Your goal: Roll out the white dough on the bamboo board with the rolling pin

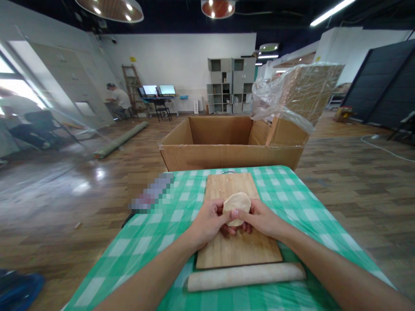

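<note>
A round, flat piece of dough [238,202] is held up between my two hands, above a wooden cutting board [240,255]. My left hand [212,218] grips its left side, thumb across the front. On the other side my right hand [261,216] pinches the right edge, and the two thumbs meet at the lower front of the dough. Some fingers curl beneath and behind it, partly hidden. A pale wooden rolling pin [246,277] lies crosswise near me, just below the board.
The table wears a green-and-white checked cloth [311,233]. A blurred, pixelated object [152,193] sits at its left edge. Beyond the far edge stands a large open cardboard box [227,155]. A rolled-up mat [121,140] lies on the floor; a seated person [121,99] is far back left.
</note>
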A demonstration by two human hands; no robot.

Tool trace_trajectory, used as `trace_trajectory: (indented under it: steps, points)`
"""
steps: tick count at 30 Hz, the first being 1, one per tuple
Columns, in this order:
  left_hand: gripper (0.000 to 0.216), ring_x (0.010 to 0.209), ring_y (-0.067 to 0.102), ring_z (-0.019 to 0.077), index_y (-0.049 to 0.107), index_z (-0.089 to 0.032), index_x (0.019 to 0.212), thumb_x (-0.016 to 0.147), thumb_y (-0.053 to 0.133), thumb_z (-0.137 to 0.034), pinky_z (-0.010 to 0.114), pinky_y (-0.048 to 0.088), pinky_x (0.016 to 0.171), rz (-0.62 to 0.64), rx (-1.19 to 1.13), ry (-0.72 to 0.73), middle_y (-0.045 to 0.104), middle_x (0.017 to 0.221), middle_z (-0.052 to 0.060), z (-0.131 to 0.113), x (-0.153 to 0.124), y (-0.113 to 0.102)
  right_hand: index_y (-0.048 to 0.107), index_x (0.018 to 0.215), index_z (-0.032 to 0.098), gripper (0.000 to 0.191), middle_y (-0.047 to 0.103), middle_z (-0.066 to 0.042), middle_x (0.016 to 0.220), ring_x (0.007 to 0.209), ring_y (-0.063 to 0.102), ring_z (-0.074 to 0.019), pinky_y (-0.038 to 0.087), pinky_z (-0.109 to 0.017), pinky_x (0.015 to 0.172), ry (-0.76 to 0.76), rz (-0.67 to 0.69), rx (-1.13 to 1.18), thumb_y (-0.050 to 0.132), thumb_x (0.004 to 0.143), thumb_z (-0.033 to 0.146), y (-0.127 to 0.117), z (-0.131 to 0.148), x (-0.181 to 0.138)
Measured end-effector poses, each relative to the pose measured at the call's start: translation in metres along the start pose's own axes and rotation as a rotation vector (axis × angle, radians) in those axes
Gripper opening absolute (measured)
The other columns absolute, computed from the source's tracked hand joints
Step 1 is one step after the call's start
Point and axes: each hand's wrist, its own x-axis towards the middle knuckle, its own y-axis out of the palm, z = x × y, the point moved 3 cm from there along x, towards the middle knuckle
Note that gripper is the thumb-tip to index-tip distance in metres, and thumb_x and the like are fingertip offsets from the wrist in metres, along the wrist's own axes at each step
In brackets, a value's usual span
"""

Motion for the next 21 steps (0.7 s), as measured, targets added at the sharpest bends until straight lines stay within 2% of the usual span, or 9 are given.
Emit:
trace_trajectory:
  steps: [4,7,9,14,17,21]
  points:
    - [0.046,0.08,0.074,0.0198,0.074,-0.011,0.108,0.082,0.081,-0.049,0.024,0.06,0.063,0.065,0.011,-0.05,0.077,0.096,0.014,-0.002,-0.003,0.0,0.068,0.082,0.015,0.051,0.059,0.001,0.058,0.046,0.051,-0.0102,0.039,-0.02,0.042,0.022,0.036,0.003,0.065,0.091,0.065,-0.002,-0.004,-0.001]
    - [0.048,0.09,0.075,0.0212,0.071,-0.012,0.117,0.082,0.082,-0.044,0.027,0.062,0.074,0.121,-0.059,-0.086,0.077,0.106,0.015,-0.001,-0.003,-0.004,0.064,0.075,0.015,0.053,0.055,0.002,0.053,0.042,0.047,-0.0094,0.034,-0.02,0.039,0.037,-0.027,0.012,0.062,0.092,0.066,-0.006,-0.006,-0.002]
    - [0.049,0.087,0.075,0.0199,0.071,-0.011,0.117,0.083,0.081,-0.046,0.028,0.062,0.076,0.121,-0.101,-0.097,0.076,0.109,0.016,0.001,-0.002,-0.006,0.065,0.077,0.015,0.052,0.055,0.002,0.054,0.043,0.045,-0.0089,0.032,-0.02,0.039,0.004,-0.045,0.01,0.063,0.092,0.065,-0.006,-0.003,-0.001]
    - [0.049,0.071,0.071,0.0167,0.073,-0.009,0.106,0.086,0.075,-0.053,0.026,0.061,0.065,-0.014,-0.057,-0.051,0.076,0.093,0.013,0.007,0.001,-0.005,0.067,0.085,0.015,0.049,0.059,0.001,0.064,0.051,0.046,-0.0083,0.035,-0.019,0.045,-0.097,-0.007,0.039,0.065,0.092,0.063,-0.001,0.007,-0.002]
    - [0.047,0.068,0.071,0.0184,0.073,-0.011,0.1,0.087,0.072,-0.056,0.028,0.061,0.062,-0.107,-0.026,0.014,0.076,0.085,0.009,0.007,0.001,-0.003,0.067,0.085,0.015,0.049,0.057,0.002,0.06,0.049,0.045,-0.008,0.034,-0.019,0.043,-0.052,-0.055,0.014,0.066,0.09,0.064,0.0,0.009,-0.003]
    - [0.042,0.062,0.069,0.0186,0.072,-0.013,0.088,0.088,0.07,-0.055,0.028,0.059,0.057,-0.186,0.127,0.137,0.073,0.074,0.005,0.003,-0.001,-0.003,0.07,0.091,0.015,0.045,0.063,0.0,0.064,0.048,0.052,-0.0088,0.039,-0.019,0.042,-0.002,-0.025,-0.02,0.071,0.088,0.06,0.0,0.009,-0.004]
